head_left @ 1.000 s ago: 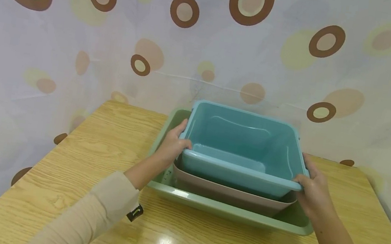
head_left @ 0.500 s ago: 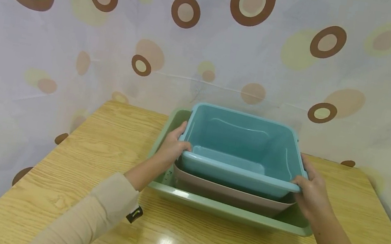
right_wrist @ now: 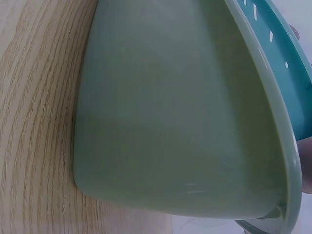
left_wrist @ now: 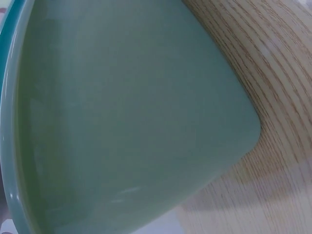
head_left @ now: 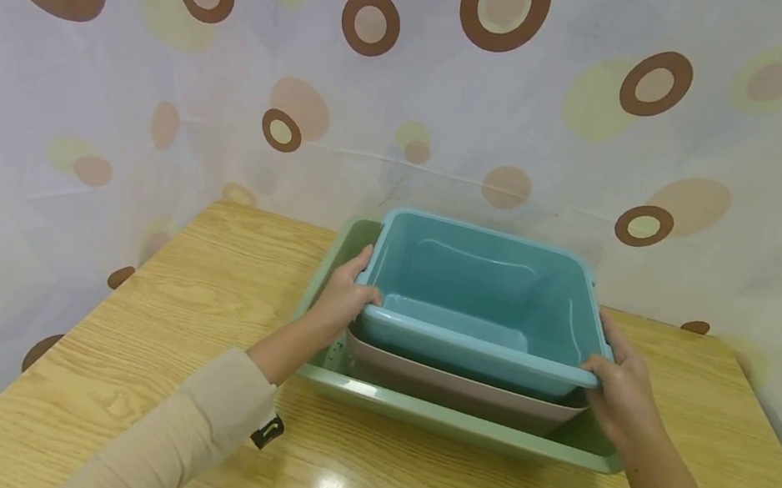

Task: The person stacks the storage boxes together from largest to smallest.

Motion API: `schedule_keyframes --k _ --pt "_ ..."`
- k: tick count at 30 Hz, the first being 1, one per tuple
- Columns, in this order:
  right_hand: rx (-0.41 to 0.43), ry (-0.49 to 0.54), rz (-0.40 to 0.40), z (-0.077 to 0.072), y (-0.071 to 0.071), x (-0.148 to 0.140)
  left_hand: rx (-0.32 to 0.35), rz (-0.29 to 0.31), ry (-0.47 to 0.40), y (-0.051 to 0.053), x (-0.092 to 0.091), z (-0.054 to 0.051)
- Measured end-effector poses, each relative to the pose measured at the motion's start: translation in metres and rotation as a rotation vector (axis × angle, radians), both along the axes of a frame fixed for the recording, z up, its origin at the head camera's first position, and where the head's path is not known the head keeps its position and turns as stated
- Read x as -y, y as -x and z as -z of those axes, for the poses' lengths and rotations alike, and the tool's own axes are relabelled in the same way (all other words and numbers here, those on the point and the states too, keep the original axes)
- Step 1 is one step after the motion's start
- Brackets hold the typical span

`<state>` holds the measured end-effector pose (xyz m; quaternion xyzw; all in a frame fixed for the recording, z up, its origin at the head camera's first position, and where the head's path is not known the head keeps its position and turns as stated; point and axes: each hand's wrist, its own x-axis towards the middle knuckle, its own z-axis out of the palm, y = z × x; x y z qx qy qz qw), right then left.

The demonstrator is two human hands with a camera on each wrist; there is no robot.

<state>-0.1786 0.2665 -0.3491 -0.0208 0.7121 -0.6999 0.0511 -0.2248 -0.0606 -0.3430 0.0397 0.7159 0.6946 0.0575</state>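
Both hands hold a blue plastic basin [head_left: 461, 280] by its short sides. The left hand [head_left: 346, 288] grips the left rim, thumb over the near corner. On the opposite side the right hand [head_left: 621, 380] grips the rim with its thumb on top. Directly under the blue basin is a pinkish-brown basin [head_left: 453, 390], and the blue one sits partly inside it. Both are within a larger green basin [head_left: 454, 429]. In the left wrist view the green basin's outer wall fills most of the frame. The right wrist view shows that wall too, with a strip of blue basin [right_wrist: 287, 73] beyond it.
The basins stand on a wood-grain table [head_left: 144, 325] towards its back edge. A patterned cloth [head_left: 413, 95] with brown and cream ovals hangs behind and at the left side.
The blue basin has sunk slightly deeper into the pinkish-brown one, and both hands have moved down a little with it. The green basin stays where it was.
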Motion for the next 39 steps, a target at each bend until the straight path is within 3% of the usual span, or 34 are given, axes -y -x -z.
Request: schedule_keyframes --k 39 --pt "0.013 0.011 0.017 0.0061 -0.0037 -0.0030 -0.014 -0.003 -0.009 -0.0024 -0.0013 0.0077"
